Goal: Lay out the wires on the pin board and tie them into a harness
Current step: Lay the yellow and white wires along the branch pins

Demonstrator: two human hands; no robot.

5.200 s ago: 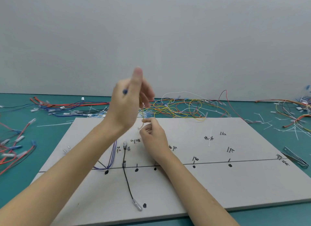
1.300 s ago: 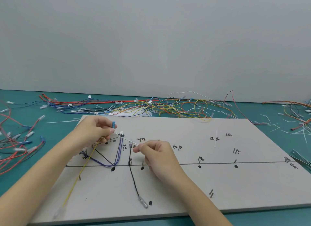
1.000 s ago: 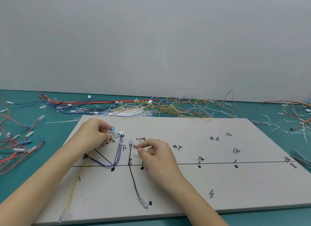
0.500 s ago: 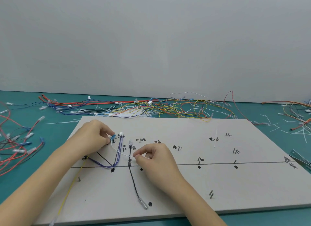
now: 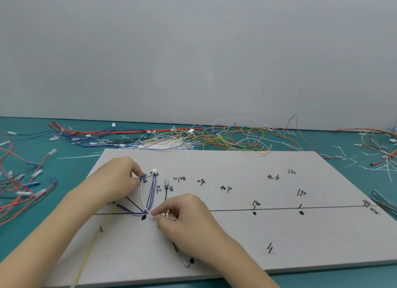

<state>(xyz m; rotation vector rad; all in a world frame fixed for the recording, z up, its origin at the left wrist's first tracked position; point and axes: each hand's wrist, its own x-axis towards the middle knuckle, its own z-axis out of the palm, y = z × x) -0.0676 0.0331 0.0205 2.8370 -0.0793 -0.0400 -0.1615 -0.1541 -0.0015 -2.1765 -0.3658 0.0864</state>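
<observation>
Thin white wire (image 5: pixel 142 196) lies on the flat pale-grey pin board (image 5: pixel 279 229) at centre-left of the frame, beside blue wires (image 5: pixel 152 193). The left hand (image 5: pixel 116 178) pinches its blue-tipped upper end, fingers curled. The right hand (image 5: pixel 184 219) pinches its lower stretch by a black dot. Loose coloured wires (image 5: pixel 214 135) litter the teal tabletop (image 5: pixel 43 234).

Hands: two, left (image 5: pixel 117 178) and right (image 5: pixel 184 219)
Board (image 5: pixel 236 234): one
White wire (image 5: pixel 142 198) on board: one
Yellow wire (image 5: pixel 94 238) on board: one
Black wires on board: two, a short slanted one (image 5: pixel 134 205) and a long one (image 5: pixel 165 194)
Blue-purple wires (image 5: pixel 152 191): a few, too close to count
Black dots on line: three seen (image 5: pixel 143 217), (image 5: pixel 254 213), (image 5: pixel 301 212)
Loose wires (image 5: pixel 214 135) on table: too many to count
</observation>
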